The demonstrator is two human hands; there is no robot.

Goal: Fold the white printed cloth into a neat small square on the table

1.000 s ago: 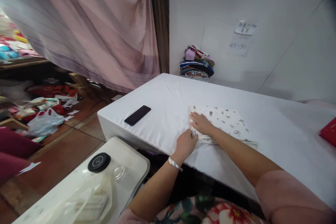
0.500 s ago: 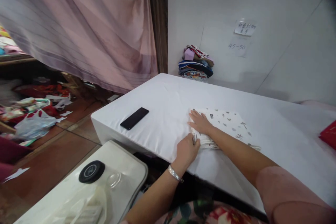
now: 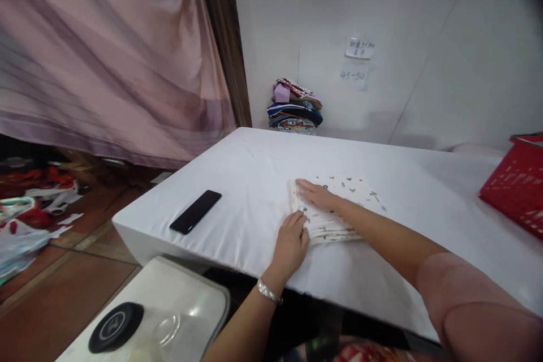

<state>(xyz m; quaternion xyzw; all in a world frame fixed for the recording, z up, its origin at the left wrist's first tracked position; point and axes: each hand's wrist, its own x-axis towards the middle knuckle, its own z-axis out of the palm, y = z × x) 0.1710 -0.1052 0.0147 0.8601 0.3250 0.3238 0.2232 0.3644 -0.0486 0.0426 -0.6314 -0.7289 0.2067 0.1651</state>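
A folded white cloth (image 3: pixel 356 189) with small dark plant and insect prints lies flat on the white-covered table (image 3: pixel 254 164). My right hand (image 3: pixel 316 194) rests on its upper left part, palm down, with the fingers stretched toward the left edge. Below it, my left hand (image 3: pixel 292 240) touches the cloth's lower left corner with its fingers bent; a silver bracelet is on that wrist. Several stacked layers show along the cloth's near edge. To the left of both hands lies a black phone (image 3: pixel 195 211).
A stack of folded clothes (image 3: pixel 296 106) stands against the wall behind the table. A red box-like item (image 3: pixel 515 181) is at the right. A white surface (image 3: pixel 190 288) with a round black object (image 3: pixel 116 327) is at the lower left. A pink curtain (image 3: pixel 127 56) hangs at the left.
The view has turned to the right, showing more of the red item. My left hand has shifted from gripping the cloth's edge to lying over its corner. My right hand remains on the cloth.
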